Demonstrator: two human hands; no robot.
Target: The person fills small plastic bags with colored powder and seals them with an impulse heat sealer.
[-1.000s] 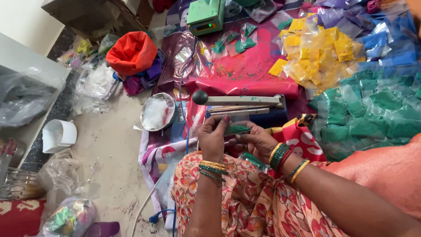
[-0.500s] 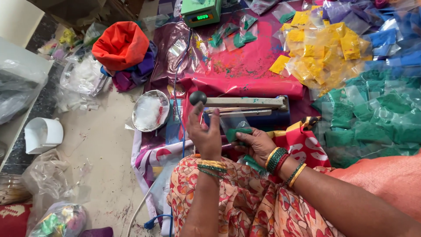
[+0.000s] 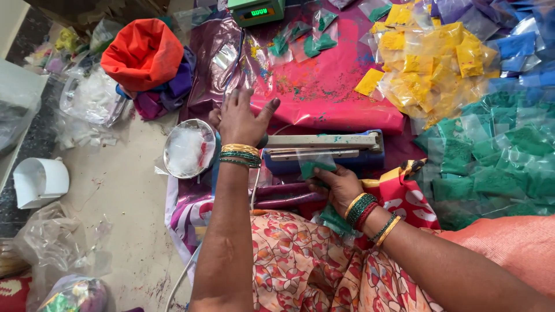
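The person sits on the floor with a blue heat sealer (image 3: 324, 151) just in front of the knees. It is the thing to steer by here.

The left hand (image 3: 240, 118) rests flat on the handle end of the sealer, at its left tip. The fingers are spread wide and hold nothing; the palm seems to press down on the bar.

The right hand (image 3: 338, 185) is just below the sealer. Its fingers are closed around a small clear packet of green powder (image 3: 315, 166). The open top of the packet sits between the sealer's bar and its base.

So the step in hand looks like closing the packet shut with heat. The next move likely calls for a firm push down with the left palm, while the right hand keeps the packet top flat and straight in the gap.

To the right of the sealer lies a heap of green packets (image 3: 491, 162). Beyond it is a heap of yellow packets (image 3: 433, 63). To the left of the sealer stands a round steel bowl (image 3: 188, 149) with clear bags inside. A green scale (image 3: 255, 10) stands far beyond the sealer.
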